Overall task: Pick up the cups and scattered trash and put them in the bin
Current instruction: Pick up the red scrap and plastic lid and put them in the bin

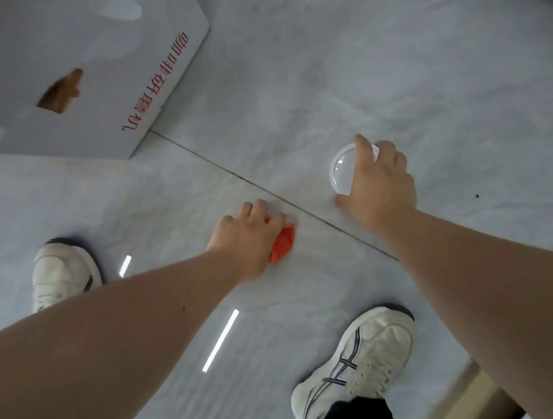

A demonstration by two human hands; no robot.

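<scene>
The left hand [248,237] is closing its curled fingers around a red scrap [282,244] on the floor [318,76], while farther right the right hand [379,183] is spreading open over a clear cup [341,172], fingertips touching its rim.

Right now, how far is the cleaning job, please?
Nothing looks binned yet; no bin is in view. In hand: the left hand closes on a red wrapper on the floor, and the right hand covers a clear plastic cup. Left: lift both and carry them to the bin.
</scene>
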